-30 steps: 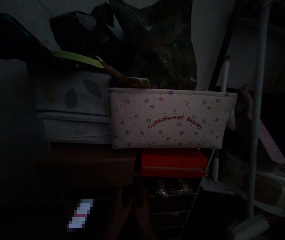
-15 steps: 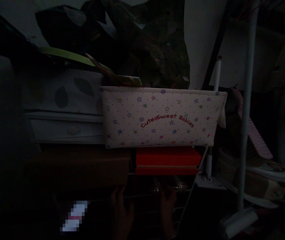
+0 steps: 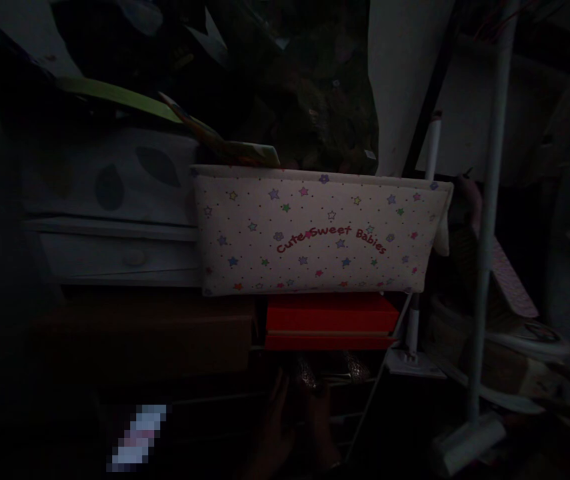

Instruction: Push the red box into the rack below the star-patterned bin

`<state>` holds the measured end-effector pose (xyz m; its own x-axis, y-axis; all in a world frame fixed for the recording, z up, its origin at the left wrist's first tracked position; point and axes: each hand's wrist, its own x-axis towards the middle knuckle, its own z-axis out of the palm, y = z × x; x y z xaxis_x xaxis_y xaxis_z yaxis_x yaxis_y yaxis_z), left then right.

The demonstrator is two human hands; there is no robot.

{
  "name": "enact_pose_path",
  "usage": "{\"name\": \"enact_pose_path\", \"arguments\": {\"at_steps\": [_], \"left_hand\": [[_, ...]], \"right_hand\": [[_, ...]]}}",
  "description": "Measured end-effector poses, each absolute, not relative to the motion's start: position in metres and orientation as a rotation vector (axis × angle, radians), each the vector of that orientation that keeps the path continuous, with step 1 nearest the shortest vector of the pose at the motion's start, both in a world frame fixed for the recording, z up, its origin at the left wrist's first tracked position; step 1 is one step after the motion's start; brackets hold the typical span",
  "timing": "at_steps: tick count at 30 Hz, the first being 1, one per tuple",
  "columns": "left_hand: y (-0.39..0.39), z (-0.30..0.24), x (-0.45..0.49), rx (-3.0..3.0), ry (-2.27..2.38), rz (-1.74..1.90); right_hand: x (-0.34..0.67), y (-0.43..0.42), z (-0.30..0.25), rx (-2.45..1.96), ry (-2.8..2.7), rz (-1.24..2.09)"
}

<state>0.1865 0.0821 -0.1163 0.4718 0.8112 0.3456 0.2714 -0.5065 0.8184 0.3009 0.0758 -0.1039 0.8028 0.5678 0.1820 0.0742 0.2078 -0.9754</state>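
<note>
The scene is very dark. My left hand and my right hand are raised close together at the bottom centre, just below a pair of glittery shoes on a wire shelf. The fingertips reach up near the left shoe, but the dark hides whether they touch it or how the fingers are set. Above the shoes sits a red box. On top of that stands a cream star-print fabric bin lettered "Cute Sweet Babies".
A brown box lies left of the red box, under a white drawer unit. Dark bags and a green sheet are piled on top. A white pole with a base stands at right among stacked clutter.
My two hands have drawn closer together and moved up toward the glittery shoes. The view has shifted slightly, so the shelf contents sit a little further left.
</note>
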Motion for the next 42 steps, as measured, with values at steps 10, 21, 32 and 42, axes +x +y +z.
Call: {"name": "enact_pose_path", "arguments": {"at_steps": [10,21,32,42], "left_hand": [[0.080,-0.098,0.181,1.934,0.726,0.866],[0.070,-0.097,0.178,1.820,0.787,0.865],[0.070,-0.080,0.166,1.820,0.824,0.917],[0.077,-0.067,0.168,1.829,0.832,1.003]], "right_hand": [[0.288,0.081,-0.080,-1.325,-0.547,0.384],[0.278,0.091,-0.074,-1.400,-0.715,0.173],[0.263,0.096,-0.071,-1.394,-0.908,0.083],[0.257,0.094,-0.082,-1.364,-0.923,0.215]]}}
